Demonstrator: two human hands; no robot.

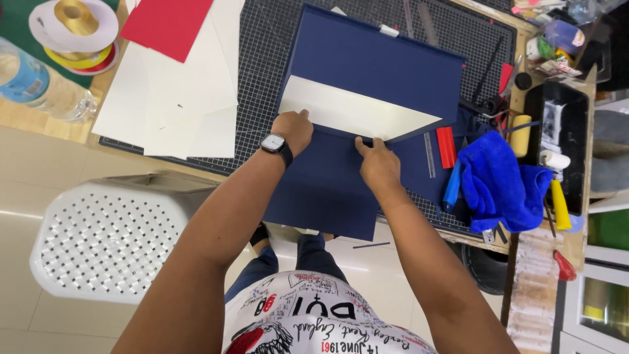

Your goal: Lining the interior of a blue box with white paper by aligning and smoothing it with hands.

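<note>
While your desk (78, 124) carries the gridded cutting mat (262, 52), the large navy blue folding box (367, 72) lies across it, its lower flap overhanging the near edge. White card sheets (190, 98) sit to its left, a blue cloth (498, 180) to its right. Your left hand (293, 130) presses down on the box's cream inner panel (354, 115), fingers curled; your right hand (377, 162) pinches the fold just beside it.

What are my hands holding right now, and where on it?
Both hands, left hand and right hand, press the navy box cover along its fold, beside the cream inner panel.
</note>
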